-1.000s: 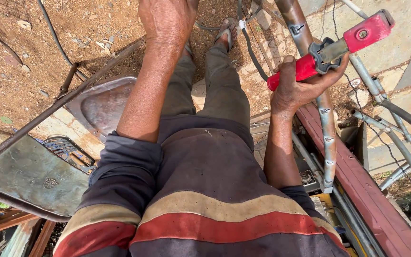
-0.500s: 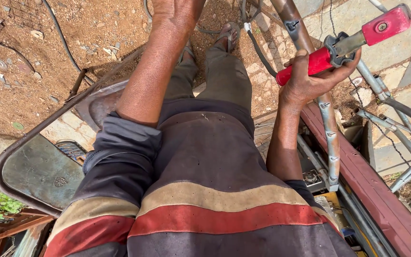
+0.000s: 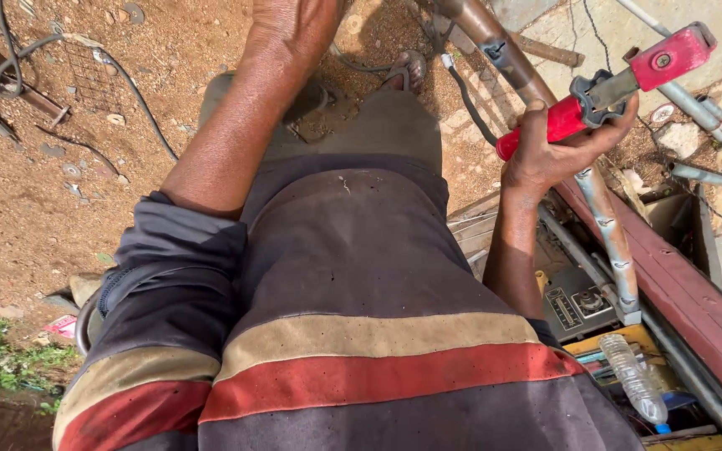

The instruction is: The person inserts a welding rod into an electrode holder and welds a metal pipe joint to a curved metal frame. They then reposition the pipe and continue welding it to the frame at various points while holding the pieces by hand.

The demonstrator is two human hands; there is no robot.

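My right hand (image 3: 557, 154) is shut on a red-handled metal tool (image 3: 607, 92), held at the right above a rusty tube frame (image 3: 603, 225). The tool's red grips point up to the right, with a dark metal joint between them. My left hand (image 3: 294, 25) reaches forward at the top of the view; its fingers are cut off by the frame edge, so what it holds or touches is hidden. Below both arms I see my striped shirt and my legs, one foot in a sandal (image 3: 407, 71) on the dirt.
Brown dirt ground (image 3: 43, 192) with cables and scrap lies left. At the right stand a dark red metal beam (image 3: 678, 301), grey tubes, a small machine with a dial (image 3: 578, 301) and a clear plastic bottle (image 3: 633, 380). Paving stones lie at the top right.
The view has shifted: the metal pan at the lower left has gone out of sight. My right hand with the red tool has kept its grip and sits slightly higher and further right.
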